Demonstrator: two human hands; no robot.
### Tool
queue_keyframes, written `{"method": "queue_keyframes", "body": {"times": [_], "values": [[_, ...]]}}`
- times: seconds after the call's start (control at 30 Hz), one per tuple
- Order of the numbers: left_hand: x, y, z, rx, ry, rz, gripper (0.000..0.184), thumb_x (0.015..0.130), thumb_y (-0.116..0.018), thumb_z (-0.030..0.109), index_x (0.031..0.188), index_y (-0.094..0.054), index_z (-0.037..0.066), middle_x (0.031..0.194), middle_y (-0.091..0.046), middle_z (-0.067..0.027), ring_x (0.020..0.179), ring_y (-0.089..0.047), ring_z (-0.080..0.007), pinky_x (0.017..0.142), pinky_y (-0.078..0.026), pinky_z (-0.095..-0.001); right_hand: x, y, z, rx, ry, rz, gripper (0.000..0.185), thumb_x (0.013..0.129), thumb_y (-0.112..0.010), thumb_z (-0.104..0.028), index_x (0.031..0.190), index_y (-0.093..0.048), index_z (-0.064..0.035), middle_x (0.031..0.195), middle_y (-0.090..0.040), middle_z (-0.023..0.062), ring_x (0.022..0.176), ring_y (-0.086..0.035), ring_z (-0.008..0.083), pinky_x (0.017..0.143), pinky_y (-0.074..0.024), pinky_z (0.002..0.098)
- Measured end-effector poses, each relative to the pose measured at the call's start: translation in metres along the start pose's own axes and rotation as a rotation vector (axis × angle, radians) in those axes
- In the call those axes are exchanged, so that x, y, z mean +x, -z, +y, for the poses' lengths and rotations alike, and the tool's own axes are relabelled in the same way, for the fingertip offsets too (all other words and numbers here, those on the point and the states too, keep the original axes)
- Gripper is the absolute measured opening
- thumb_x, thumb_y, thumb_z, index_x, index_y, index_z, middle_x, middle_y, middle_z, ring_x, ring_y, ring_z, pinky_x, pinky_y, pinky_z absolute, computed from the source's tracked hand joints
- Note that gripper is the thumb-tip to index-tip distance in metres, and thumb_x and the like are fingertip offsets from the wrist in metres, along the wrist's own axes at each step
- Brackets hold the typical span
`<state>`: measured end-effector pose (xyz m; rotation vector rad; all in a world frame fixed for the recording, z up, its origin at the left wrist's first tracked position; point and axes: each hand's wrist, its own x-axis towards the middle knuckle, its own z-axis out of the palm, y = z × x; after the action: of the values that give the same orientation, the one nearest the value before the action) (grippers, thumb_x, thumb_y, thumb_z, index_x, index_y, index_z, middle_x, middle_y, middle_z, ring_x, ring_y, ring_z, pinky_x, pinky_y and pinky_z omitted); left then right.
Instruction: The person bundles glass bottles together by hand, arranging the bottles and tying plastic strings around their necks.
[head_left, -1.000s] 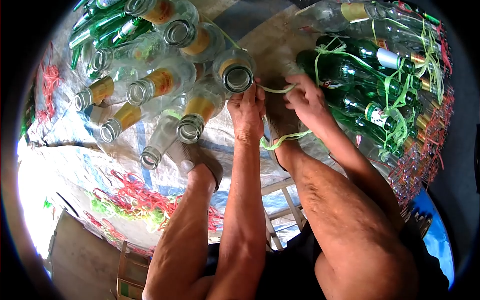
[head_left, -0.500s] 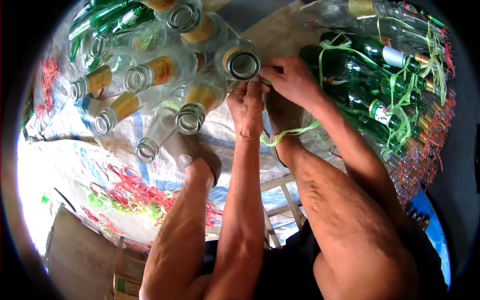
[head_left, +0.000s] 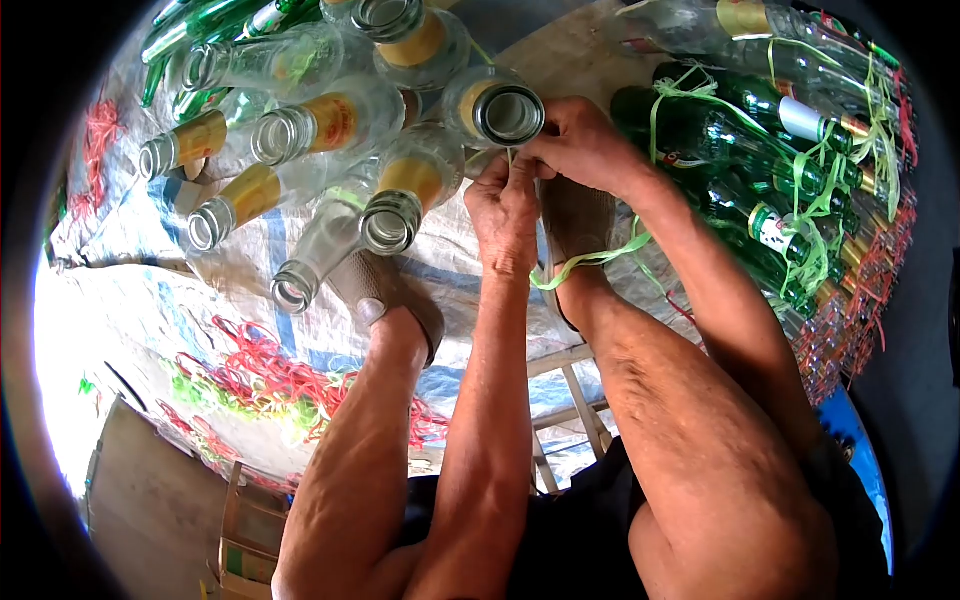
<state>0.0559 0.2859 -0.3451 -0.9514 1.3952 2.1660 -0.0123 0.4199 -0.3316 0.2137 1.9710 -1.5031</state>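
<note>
Several clear glass bottles stand bunched in front of me, with yellow labels on their necks. One clear bottle point(head_left: 490, 95) is close to both hands, its mouth facing up at me. My left hand point(head_left: 503, 205) is closed just below that mouth, pinching a thin strand of plastic twine. Beside it my right hand point(head_left: 588, 148) is also closed, its fingertips meeting the left ones at the strand. A pale green length of plastic twine point(head_left: 592, 260) trails below the hands above my shoe. The bottles hide most of the twine's run.
Green bottles point(head_left: 700, 135) tied with green twine lie at the right. More green bottles point(head_left: 205, 30) lie at the upper left. Red and green twine scraps point(head_left: 270, 380) litter the woven sheet point(head_left: 150, 300). A wooden stool point(head_left: 575, 400) is between my legs.
Both hands have shifted slightly to the right, still together. The nearest clear bottles have moved or leaned a little the same way. A thin strand now shows between the hands.
</note>
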Motion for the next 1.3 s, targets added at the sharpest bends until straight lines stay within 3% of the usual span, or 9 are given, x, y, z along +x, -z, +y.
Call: {"method": "queue_keyframes", "body": {"times": [0.07,0.17,0.27,0.37,0.67,0.87,1.17,1.3], "values": [[-0.002,-0.001,0.0,-0.019,-0.009,0.039,0.022,0.101,-0.073,0.023,0.095,-0.073,0.002,0.071,-0.058,0.0048,0.051,-0.035,-0.0012,0.046,-0.026,-0.0211,-0.001,0.003,-0.007,-0.09,-0.021,-0.031,0.024,0.088,-0.067,-0.014,0.103,-0.075,0.0035,0.079,-0.074,0.0143,0.068,-0.071,0.0205,0.066,-0.0562,0.0355],[-0.006,0.0,0.004,-0.063,-0.022,0.103,0.018,0.099,-0.072,0.019,0.094,-0.072,0.001,0.075,-0.062,0.0026,0.054,-0.04,-0.0026,0.048,-0.029,-0.0218,0.006,0.003,0.003,-0.394,0.238,0.072,0.023,0.089,-0.068,-0.015,0.103,-0.075,0.0022,0.08,-0.074,0.0127,0.073,-0.072,0.0207,0.07,-0.0563,0.035],[-0.007,0.0,0.01,-0.144,0.056,0.132,0.017,0.097,-0.069,0.021,0.094,-0.066,0.004,0.074,-0.06,0.0007,0.049,-0.036,-0.0041,0.046,-0.027,-0.023,0.001,0.003,-0.004,-0.23,0.155,0.03,0.021,0.09,-0.07,-0.015,0.1,-0.075,0.0024,0.085,-0.076,0.0098,0.08,-0.072,0.0181,0.076,-0.0562,0.035],[-0.011,-0.004,0.021,-0.236,0.177,0.153,0.025,0.101,-0.062,0.027,0.093,-0.065,0.003,0.071,-0.056,-0.0008,0.049,-0.035,-0.0068,0.046,-0.026,-0.0253,0.002,-0.002,0.014,0.151,0.055,-0.029,0.018,0.094,-0.076,-0.018,0.099,-0.075,-0.0004,0.085,-0.074,0.0022,0.079,-0.066,0.0099,0.068,-0.052,0.0309],[-0.006,-0.003,0.028,-0.186,0.333,0.143,0.026,0.102,-0.062,0.028,0.094,-0.067,0.004,0.072,-0.057,-0.0015,0.047,-0.032,-0.0067,0.045,-0.024,-0.0243,-0.005,0.002,0.002,0.32,-0.19,-0.115,0.015,0.093,-0.077,-0.023,0.096,-0.076,-0.0086,0.083,-0.073,-0.0007,0.07,-0.06,0.0058,0.056,-0.0373,0.0242],[0.002,0.005,0.011,-0.415,0.405,0.085,0.022,0.105,-0.059,0.028,0.098,-0.066,0.009,0.075,-0.059,0.0029,0.046,-0.031,-0.0047,0.043,-0.022,-0.0235,-0.009,0.001,-0.008,0.335,-0.218,-0.109,0.018,0.091,-0.078,-0.024,0.099,-0.076,-0.0081,0.085,-0.073,-0.0008,0.076,-0.06,0.0066,0.061,-0.0383,0.024],[0.003,0.005,0.003,-0.721,0.411,0.106,0.014,0.103,-0.069,0.024,0.097,-0.063,0.013,0.072,-0.058,0.0059,0.045,-0.031,-0.0045,0.04,-0.019,-0.0237,-0.007,0.007,-0.005,0.248,-0.211,-0.146,0.026,0.091,-0.079,-0.03,0.107,-0.077,-0.0094,0.096,-0.073,-0.0021,0.084,-0.059,0.0081,0.068,-0.0421,0.027],[0.002,0.001,-0.001,-0.822,0.407,0.122,0.014,0.103,-0.069,0.023,0.099,-0.063,0.012,0.073,-0.059,0.0052,0.045,-0.03,-0.0048,0.04,-0.019,-0.0234,-0.007,0.004,-0.004,0.247,-0.227,-0.104,0.02,0.094,-0.075,-0.026,0.103,-0.077,-0.0083,0.088,-0.074,-0.0004,0.081,-0.063,0.0089,0.064,-0.0419,0.0267]]}}
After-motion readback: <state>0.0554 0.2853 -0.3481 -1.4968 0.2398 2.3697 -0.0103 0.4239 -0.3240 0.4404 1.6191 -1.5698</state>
